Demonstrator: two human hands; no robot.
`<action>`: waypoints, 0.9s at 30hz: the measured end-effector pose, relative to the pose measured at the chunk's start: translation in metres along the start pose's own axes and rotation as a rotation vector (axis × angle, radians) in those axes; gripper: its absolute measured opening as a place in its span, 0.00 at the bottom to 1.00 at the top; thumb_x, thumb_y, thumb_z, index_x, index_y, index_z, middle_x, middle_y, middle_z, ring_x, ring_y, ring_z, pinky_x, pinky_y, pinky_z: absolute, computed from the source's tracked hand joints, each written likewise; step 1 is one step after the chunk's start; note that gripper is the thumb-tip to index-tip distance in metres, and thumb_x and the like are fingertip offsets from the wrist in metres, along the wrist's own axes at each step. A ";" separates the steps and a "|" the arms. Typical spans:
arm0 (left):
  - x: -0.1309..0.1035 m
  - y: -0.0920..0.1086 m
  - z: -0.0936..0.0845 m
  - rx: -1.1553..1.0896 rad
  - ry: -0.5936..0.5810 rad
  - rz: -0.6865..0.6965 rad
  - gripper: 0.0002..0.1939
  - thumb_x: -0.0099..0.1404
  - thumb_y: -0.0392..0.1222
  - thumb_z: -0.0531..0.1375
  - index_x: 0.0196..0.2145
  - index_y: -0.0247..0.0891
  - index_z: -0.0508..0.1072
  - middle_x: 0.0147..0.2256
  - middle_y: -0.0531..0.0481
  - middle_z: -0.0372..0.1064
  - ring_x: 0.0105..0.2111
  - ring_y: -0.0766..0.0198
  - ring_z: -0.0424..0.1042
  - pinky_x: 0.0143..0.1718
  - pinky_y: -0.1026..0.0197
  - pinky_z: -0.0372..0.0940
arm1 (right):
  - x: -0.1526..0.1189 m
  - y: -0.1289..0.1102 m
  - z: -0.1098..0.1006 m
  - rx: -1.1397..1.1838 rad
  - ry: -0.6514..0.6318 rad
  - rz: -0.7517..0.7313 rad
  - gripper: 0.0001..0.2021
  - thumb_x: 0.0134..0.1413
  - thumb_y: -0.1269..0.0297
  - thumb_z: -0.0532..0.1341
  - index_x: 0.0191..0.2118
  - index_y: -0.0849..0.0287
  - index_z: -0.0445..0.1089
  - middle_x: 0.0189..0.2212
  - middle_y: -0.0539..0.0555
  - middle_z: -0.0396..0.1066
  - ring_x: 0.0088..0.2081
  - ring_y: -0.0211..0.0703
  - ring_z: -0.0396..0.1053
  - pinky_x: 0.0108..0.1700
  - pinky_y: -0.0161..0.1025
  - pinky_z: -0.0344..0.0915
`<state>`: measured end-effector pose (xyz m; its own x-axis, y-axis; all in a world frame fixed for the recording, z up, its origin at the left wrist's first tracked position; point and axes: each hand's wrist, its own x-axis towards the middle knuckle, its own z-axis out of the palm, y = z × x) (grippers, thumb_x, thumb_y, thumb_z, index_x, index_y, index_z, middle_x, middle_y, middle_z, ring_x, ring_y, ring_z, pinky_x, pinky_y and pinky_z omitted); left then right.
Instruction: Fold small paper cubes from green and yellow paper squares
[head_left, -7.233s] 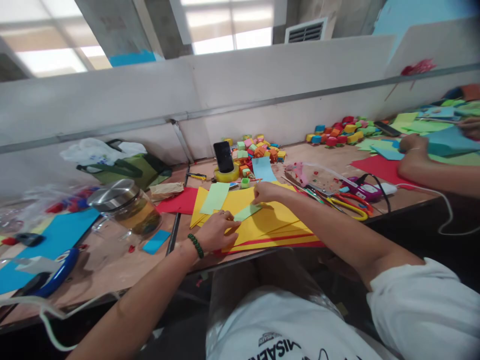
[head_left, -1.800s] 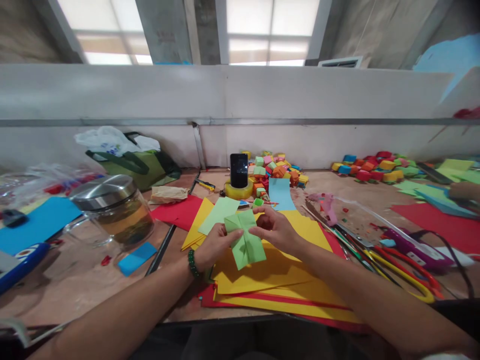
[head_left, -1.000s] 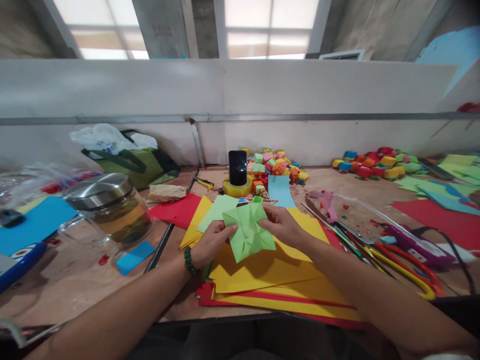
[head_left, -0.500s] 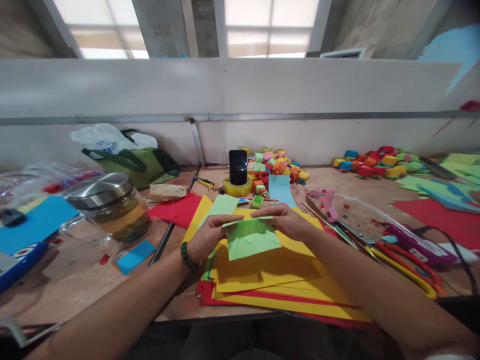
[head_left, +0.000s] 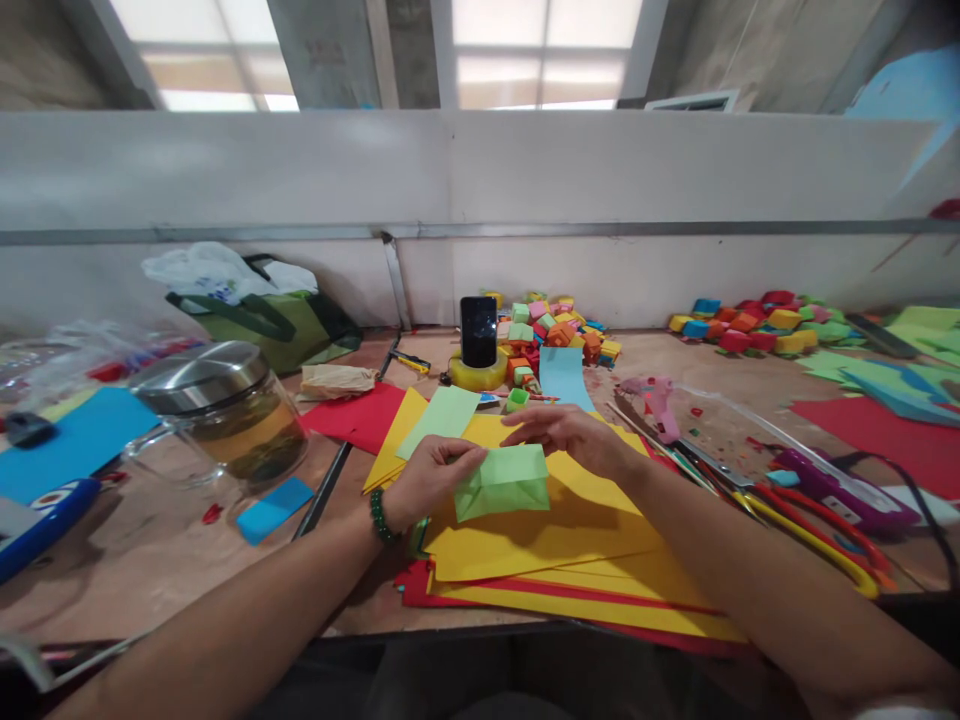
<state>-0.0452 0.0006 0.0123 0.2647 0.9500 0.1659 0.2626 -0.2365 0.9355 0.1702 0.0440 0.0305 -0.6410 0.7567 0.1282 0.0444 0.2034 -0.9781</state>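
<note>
A folded piece of light green paper [head_left: 514, 482] is pinched at its left edge by my left hand [head_left: 431, 475], which wears a dark green bead bracelet on the wrist. The paper has a folded-over top band and creases below it. My right hand [head_left: 574, 440] hovers just behind and to the right of it, fingers stretched out and holding nothing. Beneath both hands lies a stack of yellow paper [head_left: 540, 550] with red sheets under it. Another light green sheet [head_left: 439, 422] lies at the stack's back left, and a small green paper box [head_left: 517, 400] stands behind.
A glass tea mug [head_left: 240, 430] with a metal lid stands left. Behind are a phone [head_left: 478, 332] on a tape roll [head_left: 478, 374] and a pile of paper cubes [head_left: 559, 335]. Pink glue gun [head_left: 658, 405], scissors [head_left: 802, 530] and purple glue gun [head_left: 847, 495] lie right.
My right hand has let go of the green paper and opened. The paper's top edge now shows folded over toward me, and my left hand keeps hold of it.
</note>
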 end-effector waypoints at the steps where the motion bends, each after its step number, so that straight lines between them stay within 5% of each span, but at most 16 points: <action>1: -0.001 0.001 0.002 0.037 0.001 0.023 0.23 0.56 0.57 0.60 0.17 0.33 0.70 0.16 0.55 0.56 0.20 0.70 0.53 0.21 0.66 0.50 | 0.001 0.001 0.002 -0.020 0.031 0.024 0.16 0.49 0.55 0.59 0.38 0.59 0.77 0.34 0.55 0.78 0.32 0.42 0.71 0.30 0.34 0.64; 5: -0.002 0.005 0.005 0.100 -0.018 0.060 0.22 0.58 0.55 0.58 0.18 0.34 0.70 0.16 0.55 0.56 0.21 0.69 0.54 0.21 0.67 0.52 | 0.005 0.008 0.010 -0.220 0.097 -0.022 0.13 0.44 0.55 0.66 0.25 0.61 0.76 0.22 0.51 0.73 0.25 0.36 0.64 0.27 0.33 0.61; 10: 0.000 0.005 0.001 0.033 -0.073 0.027 0.22 0.57 0.56 0.59 0.19 0.34 0.71 0.17 0.55 0.57 0.21 0.69 0.54 0.22 0.67 0.52 | 0.006 0.012 -0.003 -0.175 0.036 0.030 0.15 0.42 0.53 0.68 0.26 0.63 0.76 0.20 0.50 0.69 0.23 0.33 0.61 0.25 0.32 0.57; 14: 0.002 0.003 -0.003 -0.189 -0.078 -0.083 0.22 0.54 0.57 0.62 0.32 0.32 0.79 0.23 0.52 0.65 0.24 0.68 0.60 0.26 0.66 0.59 | 0.007 0.011 -0.010 -0.126 0.106 0.062 0.17 0.41 0.51 0.68 0.25 0.64 0.75 0.19 0.49 0.67 0.21 0.32 0.59 0.23 0.32 0.56; 17: 0.003 0.000 -0.005 -0.337 -0.033 -0.164 0.30 0.53 0.56 0.65 0.49 0.33 0.75 0.26 0.53 0.69 0.26 0.68 0.64 0.30 0.65 0.63 | 0.009 0.012 -0.009 -0.083 0.163 0.043 0.17 0.40 0.51 0.68 0.24 0.64 0.75 0.18 0.47 0.65 0.20 0.31 0.58 0.22 0.31 0.56; 20: 0.003 -0.003 -0.006 -0.420 -0.005 -0.185 0.39 0.55 0.54 0.66 0.60 0.36 0.64 0.30 0.53 0.71 0.29 0.67 0.68 0.34 0.63 0.66 | 0.008 0.012 -0.009 -0.029 0.182 0.061 0.18 0.38 0.51 0.69 0.28 0.64 0.76 0.20 0.48 0.68 0.21 0.31 0.61 0.23 0.31 0.61; 27: 0.008 -0.010 -0.008 -0.597 0.163 -0.199 0.42 0.56 0.52 0.67 0.63 0.39 0.56 0.39 0.48 0.75 0.32 0.63 0.74 0.34 0.62 0.70 | 0.007 0.007 -0.003 0.093 0.103 0.181 0.27 0.37 0.59 0.71 0.46 0.60 0.69 0.30 0.50 0.74 0.27 0.37 0.72 0.25 0.33 0.71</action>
<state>-0.0533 0.0128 0.0067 0.1078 0.9938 -0.0274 -0.2815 0.0569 0.9579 0.1687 0.0528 0.0251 -0.5474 0.8359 -0.0397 0.0780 0.0037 -0.9969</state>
